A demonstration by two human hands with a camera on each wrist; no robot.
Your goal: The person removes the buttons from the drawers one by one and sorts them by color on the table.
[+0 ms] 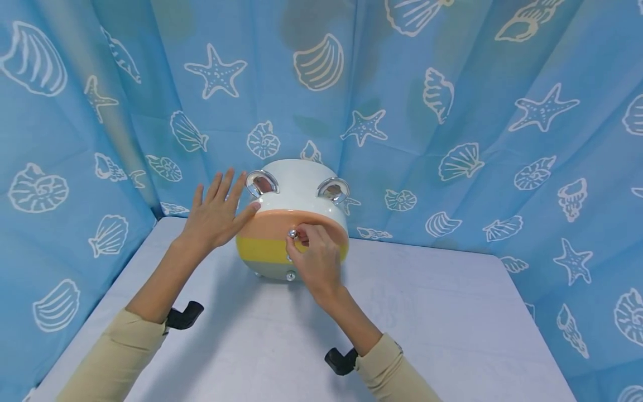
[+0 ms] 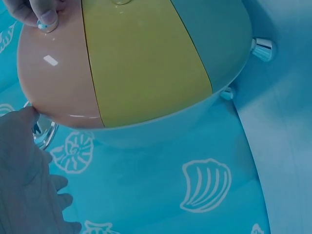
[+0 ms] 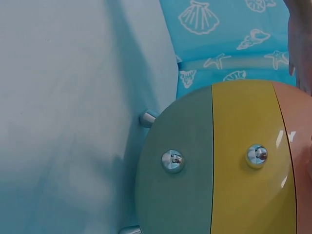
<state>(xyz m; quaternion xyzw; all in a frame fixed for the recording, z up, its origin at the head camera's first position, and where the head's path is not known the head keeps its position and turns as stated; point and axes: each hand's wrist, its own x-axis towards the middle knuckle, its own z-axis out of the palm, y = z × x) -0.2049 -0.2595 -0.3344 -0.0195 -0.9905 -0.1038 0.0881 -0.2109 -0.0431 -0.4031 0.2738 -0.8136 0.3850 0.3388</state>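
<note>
A rounded white storage box (image 1: 296, 184) with three coloured drawer fronts stands on the table: orange on top, yellow (image 2: 139, 63) in the middle, grey-green (image 3: 183, 195) at the bottom. My right hand (image 1: 318, 259) pinches the silver knob (image 1: 292, 234) of the orange drawer (image 2: 56, 73) between thumb and fingers. The orange front looks flush with the yellow one. To the left, my left hand (image 1: 213, 218) has its fingers spread straight, its thumb at the upper left edge of the orange front. Lower knobs show on the yellow front (image 3: 257, 156) and the grey-green front (image 3: 172, 161).
Two silver ring-shaped pieces (image 1: 333, 190) stick up from the box top. Short silver feet (image 2: 263, 49) hold it off the white table (image 1: 427, 312). A blue shell-print curtain (image 1: 402, 100) hangs close behind and along the left side.
</note>
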